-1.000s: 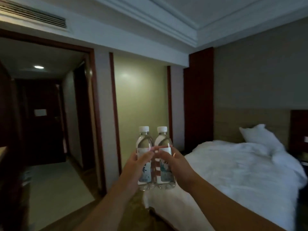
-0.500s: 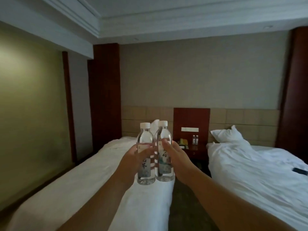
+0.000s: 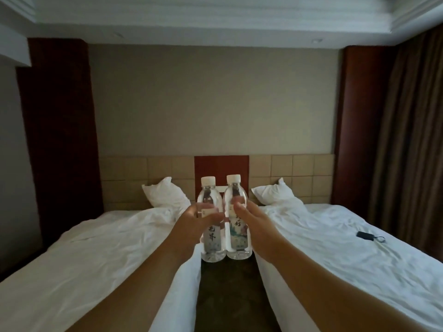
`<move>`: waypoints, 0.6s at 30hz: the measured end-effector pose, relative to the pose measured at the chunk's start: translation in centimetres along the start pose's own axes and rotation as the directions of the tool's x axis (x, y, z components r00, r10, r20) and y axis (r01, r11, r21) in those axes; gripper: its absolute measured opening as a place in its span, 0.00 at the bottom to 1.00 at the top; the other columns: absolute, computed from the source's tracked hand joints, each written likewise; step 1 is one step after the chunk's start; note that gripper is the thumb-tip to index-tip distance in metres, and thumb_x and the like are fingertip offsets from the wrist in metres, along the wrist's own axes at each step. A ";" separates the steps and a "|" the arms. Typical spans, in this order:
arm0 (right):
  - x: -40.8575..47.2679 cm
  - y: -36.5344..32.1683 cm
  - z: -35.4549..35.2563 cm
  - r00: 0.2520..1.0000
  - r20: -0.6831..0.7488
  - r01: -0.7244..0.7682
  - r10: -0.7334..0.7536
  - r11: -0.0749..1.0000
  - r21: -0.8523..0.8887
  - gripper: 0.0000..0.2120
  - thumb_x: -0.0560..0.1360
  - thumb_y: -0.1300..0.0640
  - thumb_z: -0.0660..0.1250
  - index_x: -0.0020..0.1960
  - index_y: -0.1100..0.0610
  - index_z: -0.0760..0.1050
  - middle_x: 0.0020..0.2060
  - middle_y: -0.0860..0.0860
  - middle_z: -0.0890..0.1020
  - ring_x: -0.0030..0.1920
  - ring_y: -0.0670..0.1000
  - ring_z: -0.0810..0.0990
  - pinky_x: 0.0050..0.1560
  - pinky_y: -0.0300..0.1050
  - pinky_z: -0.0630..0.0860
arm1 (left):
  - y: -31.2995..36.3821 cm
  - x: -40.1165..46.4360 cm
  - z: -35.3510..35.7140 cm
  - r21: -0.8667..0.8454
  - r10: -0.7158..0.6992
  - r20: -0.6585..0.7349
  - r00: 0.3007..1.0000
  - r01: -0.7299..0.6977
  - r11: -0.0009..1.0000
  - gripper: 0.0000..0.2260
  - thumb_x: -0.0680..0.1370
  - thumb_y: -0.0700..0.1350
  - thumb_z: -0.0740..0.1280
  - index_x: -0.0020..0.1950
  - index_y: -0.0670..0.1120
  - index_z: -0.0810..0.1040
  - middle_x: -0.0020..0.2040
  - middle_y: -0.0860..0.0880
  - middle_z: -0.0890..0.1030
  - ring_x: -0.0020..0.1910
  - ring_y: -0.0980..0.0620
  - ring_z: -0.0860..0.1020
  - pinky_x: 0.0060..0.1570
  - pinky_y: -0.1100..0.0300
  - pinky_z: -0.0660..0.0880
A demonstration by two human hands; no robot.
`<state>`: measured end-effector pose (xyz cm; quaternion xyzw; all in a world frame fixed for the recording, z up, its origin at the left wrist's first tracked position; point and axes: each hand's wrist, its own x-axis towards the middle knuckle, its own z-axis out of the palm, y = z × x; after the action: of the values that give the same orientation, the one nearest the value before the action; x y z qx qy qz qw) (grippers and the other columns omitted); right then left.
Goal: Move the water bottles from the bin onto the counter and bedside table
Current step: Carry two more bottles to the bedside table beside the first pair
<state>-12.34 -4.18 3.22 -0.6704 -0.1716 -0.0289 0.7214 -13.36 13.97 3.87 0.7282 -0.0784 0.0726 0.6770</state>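
- Two single beds fill the room ahead of me, the left bed (image 3: 91, 255) and the right bed (image 3: 347, 248), both covered in rumpled white sheets, with a dark strip of carpeted floor (image 3: 227, 291) running between them.
- Behind the beds stands a beige tiled headboard (image 3: 148, 178) with a red-brown wooden panel (image 3: 221, 167) at its middle; a white pillow (image 3: 165, 194) leans at the head of the left bed and a second pillow (image 3: 275, 194) at the head of the right one.
- Brown curtains (image 3: 412, 140) hang along the right wall.
- A small dark device with a key ring (image 3: 368, 236) lies on the right bed's sheet, well apart from my arms.
- My left hand (image 3: 191, 221) wraps around the left water bottle (image 3: 211, 238), fingers closed across its upper body above the label.
- My right hand (image 3: 251, 220) grips the right water bottle (image 3: 237, 236) in the same way, thumb pressed on its front.
- Both bottles are upright, clear, white-capped and labelled; they touch side by side, held in the air above the floor gap, in front of the wooden panel.
- I cannot tell where the bedside tabletop stands; the bottles hide that spot.
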 end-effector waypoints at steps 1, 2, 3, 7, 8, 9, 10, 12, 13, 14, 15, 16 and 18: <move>2.3 0.3 -1.0 1.000 -0.003 0.004 -0.004 1.000 -0.011 0.14 0.82 0.50 0.64 0.65 0.54 0.76 0.57 0.57 0.85 0.57 0.57 0.85 0.63 0.59 0.79 | -0.3 2.8 0.4 0.004 0.002 0.011 1.000 -0.002 1.000 0.25 0.67 0.58 0.79 0.61 0.54 0.77 0.53 0.51 0.86 0.56 0.48 0.82 0.60 0.42 0.75; 4.6 0.6 -2.0 1.000 -0.002 0.012 -0.012 0.999 -0.031 0.15 0.82 0.50 0.64 0.65 0.55 0.76 0.57 0.58 0.84 0.57 0.56 0.85 0.62 0.57 0.80 | -0.5 5.4 0.8 0.008 0.003 0.020 1.000 -0.004 1.000 0.28 0.66 0.59 0.79 0.62 0.53 0.77 0.52 0.51 0.86 0.55 0.49 0.83 0.58 0.45 0.76; 6.8 0.9 -3.0 1.000 -0.004 0.022 -0.023 0.998 -0.054 0.15 0.82 0.51 0.65 0.65 0.55 0.76 0.57 0.57 0.84 0.58 0.55 0.85 0.61 0.55 0.80 | -0.8 7.9 1.1 0.012 0.004 0.029 1.000 -0.004 1.000 0.30 0.64 0.60 0.80 0.62 0.53 0.76 0.51 0.52 0.86 0.52 0.51 0.84 0.55 0.48 0.76; 15.1 2.6 -6.6 0.999 -0.011 0.043 -0.044 0.994 -0.099 0.12 0.81 0.54 0.67 0.64 0.52 0.77 0.56 0.54 0.85 0.59 0.54 0.84 0.56 0.48 0.80 | -2.3 17.6 2.3 0.055 0.000 0.057 0.998 -0.003 0.998 0.28 0.67 0.58 0.79 0.63 0.53 0.76 0.57 0.52 0.82 0.57 0.50 0.80 0.48 0.57 0.73; 16.9 3.2 -7.4 0.999 -0.017 0.036 -0.038 0.994 -0.103 0.11 0.81 0.54 0.67 0.63 0.52 0.78 0.56 0.55 0.85 0.58 0.54 0.84 0.54 0.47 0.80 | -3.0 19.9 2.6 0.076 -0.005 0.065 0.998 0.000 0.997 0.28 0.68 0.58 0.79 0.64 0.53 0.76 0.58 0.52 0.81 0.58 0.51 0.79 0.49 0.56 0.73; 18.8 3.9 -8.3 0.999 -0.020 0.027 -0.029 0.994 -0.109 0.11 0.81 0.54 0.67 0.62 0.51 0.78 0.56 0.54 0.85 0.57 0.53 0.85 0.52 0.45 0.81 | -3.8 22.2 2.8 0.096 -0.012 0.069 0.998 0.005 0.995 0.27 0.68 0.58 0.79 0.64 0.54 0.76 0.58 0.53 0.81 0.58 0.52 0.79 0.49 0.57 0.73; 20.6 4.7 -9.2 1.000 -0.018 0.020 -0.022 0.993 -0.118 0.09 0.81 0.55 0.67 0.61 0.50 0.78 0.55 0.54 0.85 0.56 0.51 0.85 0.50 0.42 0.81 | -4.7 24.5 3.1 0.109 -0.017 0.073 0.997 0.009 0.994 0.27 0.69 0.57 0.79 0.65 0.54 0.75 0.58 0.54 0.80 0.56 0.54 0.78 0.48 0.58 0.73; 24.7 6.7 -11.4 1.000 -0.009 0.015 -0.016 0.990 -0.142 0.08 0.81 0.55 0.67 0.60 0.49 0.79 0.54 0.52 0.86 0.55 0.49 0.85 0.46 0.39 0.81 | -6.6 29.1 3.9 0.113 -0.019 0.081 0.997 0.009 0.994 0.28 0.68 0.55 0.80 0.66 0.56 0.75 0.56 0.58 0.79 0.53 0.59 0.77 0.45 0.60 0.73; 26.9 7.8 -12.5 1.000 -0.008 0.011 -0.013 0.987 -0.159 0.08 0.81 0.54 0.67 0.59 0.51 0.79 0.54 0.53 0.86 0.55 0.49 0.85 0.46 0.39 0.81 | -7.6 31.5 4.4 0.111 -0.018 0.083 0.996 0.009 0.994 0.28 0.68 0.54 0.80 0.66 0.56 0.75 0.56 0.59 0.79 0.52 0.60 0.77 0.45 0.61 0.73; 29.1 9.0 -13.7 1.000 -0.006 0.008 -0.009 0.985 -0.174 0.08 0.81 0.54 0.67 0.59 0.52 0.80 0.54 0.53 0.86 0.55 0.50 0.85 0.46 0.39 0.81 | -8.6 33.9 4.9 0.114 -0.021 0.085 0.996 0.011 0.993 0.28 0.68 0.54 0.80 0.66 0.56 0.75 0.56 0.59 0.79 0.52 0.60 0.77 0.45 0.61 0.73; 31.3 10.2 -14.9 1.000 0.001 0.006 -0.006 0.982 -0.187 0.09 0.81 0.54 0.67 0.60 0.52 0.80 0.54 0.53 0.86 0.55 0.50 0.85 0.47 0.39 0.81 | -9.6 36.4 5.5 0.121 -0.026 0.086 0.996 0.015 0.993 0.28 0.68 0.53 0.80 0.67 0.55 0.76 0.57 0.58 0.80 0.53 0.60 0.77 0.45 0.61 0.73; 33.4 11.3 -16.1 1.000 0.014 0.006 -0.003 0.980 -0.197 0.09 0.81 0.54 0.67 0.61 0.52 0.80 0.54 0.53 0.86 0.56 0.50 0.85 0.48 0.39 0.81 | -10.6 38.8 6.0 0.132 -0.033 0.086 0.996 0.022 0.991 0.28 0.68 0.53 0.80 0.67 0.55 0.76 0.58 0.57 0.80 0.54 0.59 0.77 0.45 0.62 0.72; 37.7 13.6 -18.5 0.999 0.048 0.006 0.004 0.977 -0.213 0.11 0.80 0.53 0.68 0.62 0.47 0.80 0.55 0.49 0.86 0.57 0.47 0.84 0.46 0.36 0.81 | -12.6 43.6 7.3 0.167 -0.061 0.089 0.994 0.045 0.985 0.28 0.69 0.53 0.80 0.67 0.55 0.76 0.61 0.53 0.80 0.57 0.54 0.77 0.49 0.59 0.73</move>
<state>30.60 -13.75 0.17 -0.7440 -0.1851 -0.0314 0.6412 31.95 6.93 0.29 0.7861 -0.0846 0.0264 0.6117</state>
